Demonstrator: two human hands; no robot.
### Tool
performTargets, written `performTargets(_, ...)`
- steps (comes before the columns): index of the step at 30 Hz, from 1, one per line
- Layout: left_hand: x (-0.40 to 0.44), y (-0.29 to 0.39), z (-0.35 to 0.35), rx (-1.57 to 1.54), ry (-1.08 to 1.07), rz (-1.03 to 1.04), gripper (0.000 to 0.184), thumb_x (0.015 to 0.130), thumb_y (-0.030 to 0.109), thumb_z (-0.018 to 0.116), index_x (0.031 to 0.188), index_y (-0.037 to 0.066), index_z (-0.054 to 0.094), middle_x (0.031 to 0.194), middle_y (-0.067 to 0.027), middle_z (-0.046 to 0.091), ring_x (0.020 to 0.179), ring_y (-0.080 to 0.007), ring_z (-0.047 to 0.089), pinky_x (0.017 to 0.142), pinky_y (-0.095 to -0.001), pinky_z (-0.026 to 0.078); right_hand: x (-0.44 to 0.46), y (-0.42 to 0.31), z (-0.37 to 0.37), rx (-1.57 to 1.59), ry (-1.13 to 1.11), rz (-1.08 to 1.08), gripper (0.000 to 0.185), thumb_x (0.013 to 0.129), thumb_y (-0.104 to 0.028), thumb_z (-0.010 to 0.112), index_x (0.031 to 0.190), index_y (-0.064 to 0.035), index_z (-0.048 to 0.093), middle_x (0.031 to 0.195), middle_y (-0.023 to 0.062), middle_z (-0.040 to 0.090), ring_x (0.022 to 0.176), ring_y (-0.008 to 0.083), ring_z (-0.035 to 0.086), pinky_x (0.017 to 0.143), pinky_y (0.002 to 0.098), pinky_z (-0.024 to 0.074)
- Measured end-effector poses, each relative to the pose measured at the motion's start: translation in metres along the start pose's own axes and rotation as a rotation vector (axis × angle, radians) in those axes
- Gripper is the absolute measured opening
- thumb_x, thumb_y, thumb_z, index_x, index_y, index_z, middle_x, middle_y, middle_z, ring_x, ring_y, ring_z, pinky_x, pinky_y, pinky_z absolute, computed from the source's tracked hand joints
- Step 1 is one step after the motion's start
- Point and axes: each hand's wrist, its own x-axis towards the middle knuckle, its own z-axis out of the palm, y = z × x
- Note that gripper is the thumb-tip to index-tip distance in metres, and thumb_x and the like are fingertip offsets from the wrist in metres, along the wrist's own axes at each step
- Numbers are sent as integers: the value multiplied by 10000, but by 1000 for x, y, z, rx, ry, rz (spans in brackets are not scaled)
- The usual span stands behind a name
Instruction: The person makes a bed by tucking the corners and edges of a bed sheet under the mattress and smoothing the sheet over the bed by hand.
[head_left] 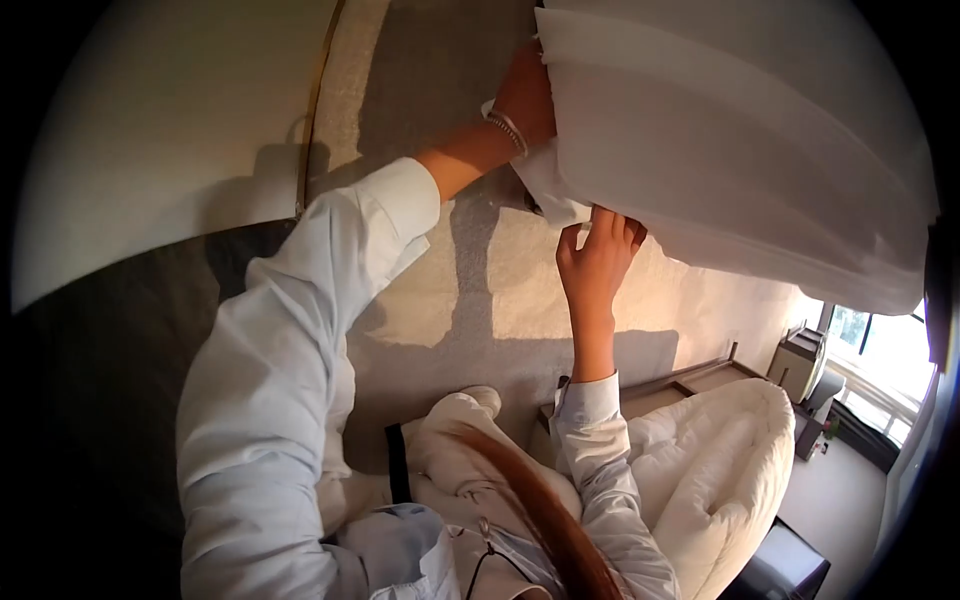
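Note:
A large white sheet (730,140) covers a broad, thick shape at the upper right, its edge running beside both hands. My left hand (527,98), below a beaded bracelet, reaches in at the sheet's left edge; its fingers are hidden. Lower down, my right hand (602,250) has its fingers bent at the sheet's lower edge, pinching the fabric there. Between the hands hangs a loose white flap (555,185) of cloth, with a small dark thing partly showing behind it.
A bunched white duvet (715,480) lies at the lower right beside a brown wooden frame (690,385). Beige carpet (530,310) lies below the hands. A pale panel (170,130) stands at the left. Far right are a window (885,345) and a dark screen (785,560).

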Motion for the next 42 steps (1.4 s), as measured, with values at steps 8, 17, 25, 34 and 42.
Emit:
performTargets(8,-29,-16,-8,25,356,610,404,712,201,596,1065,4,580,1115,-207,524,1066,-335,473,946,-445,380,-40,-13,-12,83,-32,-217,606,698,-34,538,1287,-10,399,1283,175,431,1219,356,365,1024,480,258)
performTargets(17,-16,21,-3,-1,425,359,394,748,224,569,1104,55,574,1083,-130,576,1107,-321,454,992,-452,312,12,5,-7,22,-132,-56,435,671,-150,650,1064,-5,532,991,188,566,916,369,537,813,443,404)
performTargets(25,-12,11,-12,-72,344,405,490,701,279,626,1122,39,547,1220,-152,475,1135,-356,398,1002,-447,291,15,16,6,-9,-60,-50,413,662,-167,666,1032,-25,554,943,171,584,891,366,544,783,456,414)
performTargets(34,-29,-39,41,-697,508,-183,630,786,329,610,1279,17,371,1305,-207,388,1202,-362,381,988,-401,321,-7,12,0,10,60,-64,560,662,-108,638,1184,-10,459,1110,190,507,1079,384,431,985,484,272)
performTargets(42,-34,-18,19,-989,28,-416,434,825,245,610,1159,-10,505,1101,-173,585,1052,-248,543,913,-350,388,-20,8,-2,26,34,-38,640,691,-110,622,1273,-20,372,1234,216,392,1202,444,291,1028,517,211)
